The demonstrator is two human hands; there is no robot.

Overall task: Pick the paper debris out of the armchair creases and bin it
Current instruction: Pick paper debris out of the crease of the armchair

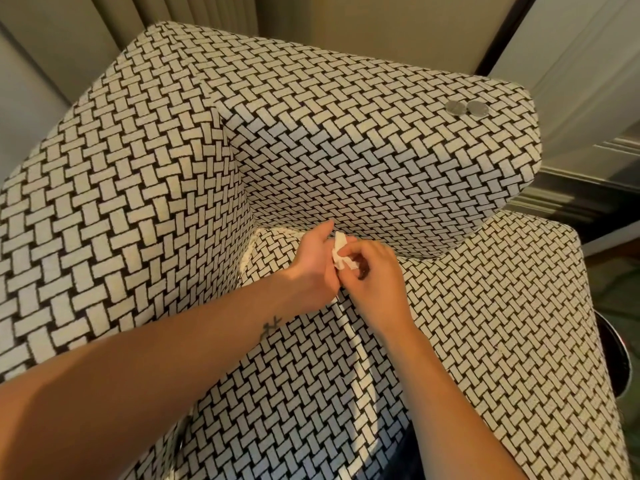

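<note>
**Operator:** Where is the paper debris [341, 252] sitting, and what is the grip doing?

**Technician:** It is sitting between both hands, just above the crease [408, 253] where the seat cushion [485, 323] is meeting the armrest [381, 150] of the armchair [121, 168]. The right hand [375, 282] is pinching the white scraps with curled fingertips. The left hand [311, 268] is lying against them with its thumb raised. Its fingers are hiding behind the right hand, so its grip cannot be told.

**Operator:** How is the material going to handle?

**Technician:** Judging by appearance, it is very light, soft and crumpled, and easily torn or dropped. Taking hold at the bunched middle, not a loose corner, is advisable.

**Operator:** What is standing in the way?

**Technician:** The armrest is overhanging the crease closely. White piping [349, 327] is running under the wrists and resembling paper. Two round buttons [465, 108] are sitting on the armrest top, well apart from the hands. A dark round container [618, 358], possibly the bin, is showing at the right edge, beyond the cushion.
</note>
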